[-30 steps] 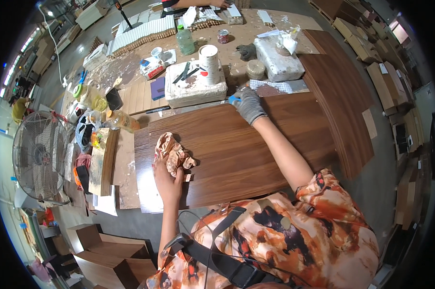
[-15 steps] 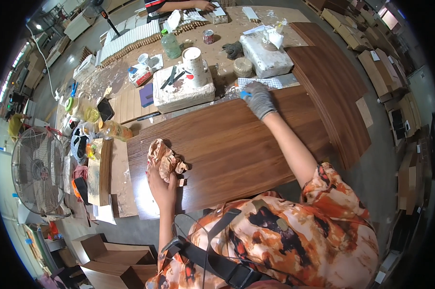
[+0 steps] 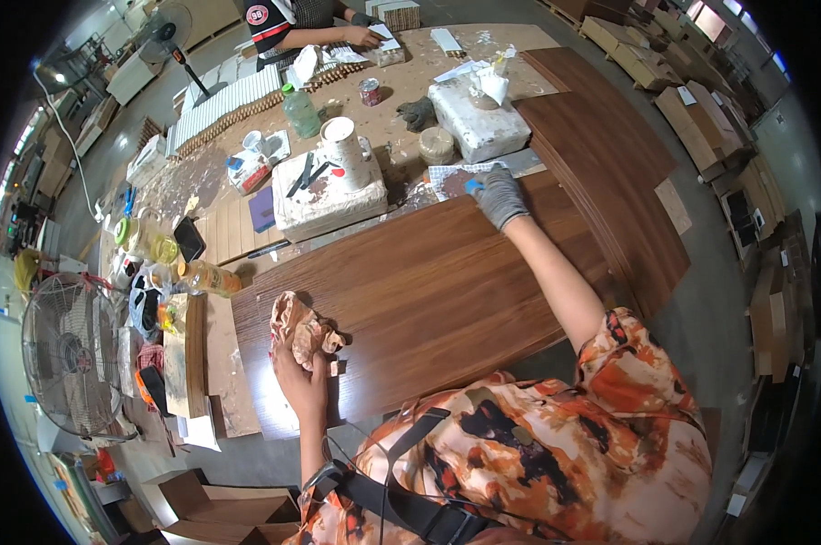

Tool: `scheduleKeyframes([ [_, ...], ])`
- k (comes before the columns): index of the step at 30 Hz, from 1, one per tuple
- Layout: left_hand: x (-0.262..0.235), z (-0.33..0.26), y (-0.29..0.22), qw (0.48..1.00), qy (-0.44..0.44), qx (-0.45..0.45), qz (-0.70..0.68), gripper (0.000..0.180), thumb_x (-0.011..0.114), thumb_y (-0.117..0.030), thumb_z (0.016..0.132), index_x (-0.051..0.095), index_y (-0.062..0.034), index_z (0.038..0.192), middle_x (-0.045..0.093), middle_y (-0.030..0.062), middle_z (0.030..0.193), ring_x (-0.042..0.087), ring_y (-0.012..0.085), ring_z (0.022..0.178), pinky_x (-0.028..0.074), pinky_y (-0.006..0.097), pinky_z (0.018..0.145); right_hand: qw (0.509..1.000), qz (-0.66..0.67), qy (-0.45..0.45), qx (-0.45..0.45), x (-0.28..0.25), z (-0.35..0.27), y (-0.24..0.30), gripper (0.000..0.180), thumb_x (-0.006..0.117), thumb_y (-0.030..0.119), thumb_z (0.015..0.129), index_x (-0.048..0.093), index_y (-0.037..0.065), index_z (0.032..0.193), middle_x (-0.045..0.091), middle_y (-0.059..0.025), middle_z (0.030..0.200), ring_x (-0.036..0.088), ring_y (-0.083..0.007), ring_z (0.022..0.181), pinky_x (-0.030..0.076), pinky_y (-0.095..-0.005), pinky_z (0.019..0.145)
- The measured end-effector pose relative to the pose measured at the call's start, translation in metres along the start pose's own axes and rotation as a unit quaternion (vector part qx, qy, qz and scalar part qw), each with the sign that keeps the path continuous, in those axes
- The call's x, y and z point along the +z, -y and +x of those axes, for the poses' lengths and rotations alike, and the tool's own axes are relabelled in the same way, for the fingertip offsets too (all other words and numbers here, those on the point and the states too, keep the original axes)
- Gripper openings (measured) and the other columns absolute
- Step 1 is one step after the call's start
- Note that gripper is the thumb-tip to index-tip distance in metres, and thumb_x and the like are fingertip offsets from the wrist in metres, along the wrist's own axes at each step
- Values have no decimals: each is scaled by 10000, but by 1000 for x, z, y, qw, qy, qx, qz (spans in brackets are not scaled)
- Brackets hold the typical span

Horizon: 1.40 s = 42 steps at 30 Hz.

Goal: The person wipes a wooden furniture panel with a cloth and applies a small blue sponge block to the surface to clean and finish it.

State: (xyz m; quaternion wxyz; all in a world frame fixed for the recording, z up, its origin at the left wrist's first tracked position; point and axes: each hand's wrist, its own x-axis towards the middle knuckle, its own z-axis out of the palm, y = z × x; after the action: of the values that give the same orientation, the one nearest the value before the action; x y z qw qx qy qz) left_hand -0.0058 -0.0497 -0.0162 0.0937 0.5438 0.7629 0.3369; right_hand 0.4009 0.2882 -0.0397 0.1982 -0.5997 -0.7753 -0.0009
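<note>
Clutching stained rag (image 3: pixel 303 329) inside left grip (image 3: pixel 301 372).

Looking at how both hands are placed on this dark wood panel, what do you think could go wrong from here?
The gloved right hand stretches to the far edge of the wood panel, close to the stained white block with a paper cup on it; a nudge might tip the cup onto the panel. The left hand holds a stained rag on the surface, which may smear it. The small blue-tipped item is pinched only lightly and could slip.
</note>
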Motion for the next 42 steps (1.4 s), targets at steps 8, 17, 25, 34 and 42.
scheduleKeyframes([
  [8, 0, -1, -1, 1000, 9, -18, -9, 525, 706, -146, 857, 570, 6, 1341, 600, 241, 1326, 533, 439, 1256, 376, 498, 1119, 999, 29, -17, 22, -24, 10, -16, 215, 770, 197, 849, 785, 15, 961, 729, -234, 980, 692, -370, 966, 544, -447, 922],
  [17, 0, 0, -1, 1000, 0, 5, -5, 517, 711, -136, 851, 566, 11, 1325, 608, 240, 1295, 542, 438, 1239, 391, 493, 1095, 1000, -1, 8, 24, -21, -2, -41, 248, 663, 249, 880, 769, 36, 948, 717, -243, 1008, 681, -427, 883, 546, -517, 824],
  [25, -3, 2, -4, 1000, 19, -6, -4, 499, 709, -134, 850, 570, 14, 1306, 611, 247, 1282, 553, 447, 1213, 406, 492, 1079, 983, -44, 65, 167, -50, 19, -100, 280, 744, 179, 867, 784, 33, 1103, 712, -242, 1123, 691, -388, 1027, 547, -452, 947],
  [34, 2, -2, 6, 1000, 6, 14, 12, 510, 687, -165, 906, 545, -27, 1376, 605, 244, 1320, 553, 441, 1236, 401, 489, 1086, 964, -197, 34, 175, -45, 21, -170, 275, 784, 230, 841, 810, 128, 1096, 694, -247, 1137, 681, -391, 1060, 538, -457, 958],
  [42, 3, -1, 2, 1000, 11, -7, 2, 525, 707, -144, 860, 559, 11, 1340, 605, 247, 1307, 545, 444, 1240, 386, 506, 1106, 963, -138, 89, 214, -58, 30, -186, 319, 734, 298, 893, 793, 68, 1107, 671, -254, 1298, 678, -425, 1146, 555, -475, 991],
])
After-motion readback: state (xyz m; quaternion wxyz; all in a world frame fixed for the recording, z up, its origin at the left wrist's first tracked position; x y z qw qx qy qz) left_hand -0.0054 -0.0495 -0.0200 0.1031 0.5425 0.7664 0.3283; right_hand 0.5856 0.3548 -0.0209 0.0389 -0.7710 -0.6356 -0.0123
